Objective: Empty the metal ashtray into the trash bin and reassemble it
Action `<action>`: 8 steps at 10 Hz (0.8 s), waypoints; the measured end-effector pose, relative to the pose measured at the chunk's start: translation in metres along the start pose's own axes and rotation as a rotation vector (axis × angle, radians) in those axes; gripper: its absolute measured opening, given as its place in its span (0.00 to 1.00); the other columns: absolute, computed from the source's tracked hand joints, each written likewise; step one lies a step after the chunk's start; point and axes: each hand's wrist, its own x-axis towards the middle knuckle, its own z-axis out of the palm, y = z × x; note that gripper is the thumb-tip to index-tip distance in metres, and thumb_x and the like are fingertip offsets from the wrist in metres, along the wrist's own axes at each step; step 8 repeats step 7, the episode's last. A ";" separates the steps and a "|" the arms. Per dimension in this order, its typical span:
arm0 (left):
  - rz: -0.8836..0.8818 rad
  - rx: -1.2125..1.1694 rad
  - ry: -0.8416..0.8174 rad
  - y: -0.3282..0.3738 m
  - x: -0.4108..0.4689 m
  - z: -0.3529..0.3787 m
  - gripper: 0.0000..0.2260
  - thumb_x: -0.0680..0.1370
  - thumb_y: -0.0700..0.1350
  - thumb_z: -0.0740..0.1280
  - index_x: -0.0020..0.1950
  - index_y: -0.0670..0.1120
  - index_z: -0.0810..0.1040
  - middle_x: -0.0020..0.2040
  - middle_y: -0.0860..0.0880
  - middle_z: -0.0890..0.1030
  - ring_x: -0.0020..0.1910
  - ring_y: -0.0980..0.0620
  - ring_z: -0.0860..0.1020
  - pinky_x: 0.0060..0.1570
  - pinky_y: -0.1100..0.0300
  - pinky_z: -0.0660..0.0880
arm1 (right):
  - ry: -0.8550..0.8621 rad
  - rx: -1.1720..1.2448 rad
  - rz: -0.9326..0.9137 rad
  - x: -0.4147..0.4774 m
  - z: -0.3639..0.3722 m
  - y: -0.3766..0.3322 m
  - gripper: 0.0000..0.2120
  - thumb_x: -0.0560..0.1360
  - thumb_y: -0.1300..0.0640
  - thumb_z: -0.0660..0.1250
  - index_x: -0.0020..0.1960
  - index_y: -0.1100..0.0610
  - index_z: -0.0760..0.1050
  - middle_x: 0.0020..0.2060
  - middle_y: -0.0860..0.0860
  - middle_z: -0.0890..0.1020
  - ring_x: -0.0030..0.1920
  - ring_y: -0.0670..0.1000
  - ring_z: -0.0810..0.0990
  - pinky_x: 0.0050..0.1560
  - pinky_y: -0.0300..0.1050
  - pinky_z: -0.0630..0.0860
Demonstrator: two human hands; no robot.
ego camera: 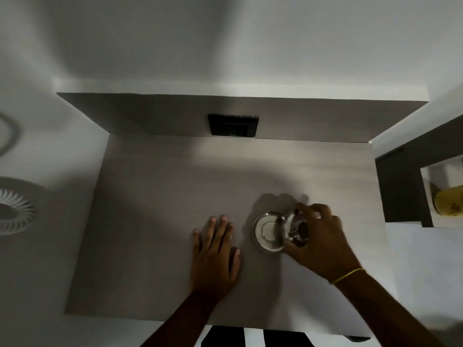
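A round metal ashtray bowl (266,232) sits on the grey table (162,186), right of centre near the front. Its shiny metal lid (292,227) is tilted up on edge over the bowl's right rim, with a dark patch showing on it. My right hand (319,240) is shut on that lid from the right, with a yellow band on the wrist. My left hand (215,251) lies flat on the table to the left of the bowl, fingers apart, holding nothing. No trash bin is in view.
A black switch plate (233,125) is set in the table's back panel. A dark shelf unit (411,181) stands to the right, with a yellow object (449,204) in its niche. A white ribbed fan-like thing (13,211) lies at far left.
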 end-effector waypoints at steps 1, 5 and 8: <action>0.003 0.018 -0.010 0.000 0.001 -0.001 0.29 0.82 0.55 0.63 0.83 0.46 0.69 0.86 0.45 0.65 0.87 0.42 0.59 0.80 0.31 0.60 | -0.049 -0.006 -0.066 -0.004 0.015 -0.027 0.46 0.61 0.34 0.67 0.78 0.44 0.67 0.70 0.51 0.70 0.66 0.62 0.73 0.68 0.56 0.78; 0.011 0.026 -0.034 0.000 -0.001 -0.002 0.30 0.83 0.56 0.62 0.84 0.46 0.67 0.87 0.45 0.64 0.87 0.42 0.58 0.80 0.31 0.59 | -0.056 -0.197 -0.151 0.008 0.048 -0.046 0.43 0.65 0.38 0.70 0.79 0.43 0.67 0.74 0.52 0.67 0.69 0.63 0.70 0.60 0.61 0.81; 0.010 0.018 -0.067 -0.003 0.001 -0.002 0.30 0.84 0.57 0.61 0.85 0.47 0.66 0.87 0.46 0.62 0.87 0.42 0.57 0.80 0.31 0.58 | -0.089 -0.256 -0.161 0.008 0.045 -0.048 0.45 0.66 0.39 0.72 0.81 0.42 0.63 0.77 0.51 0.64 0.71 0.63 0.68 0.62 0.60 0.79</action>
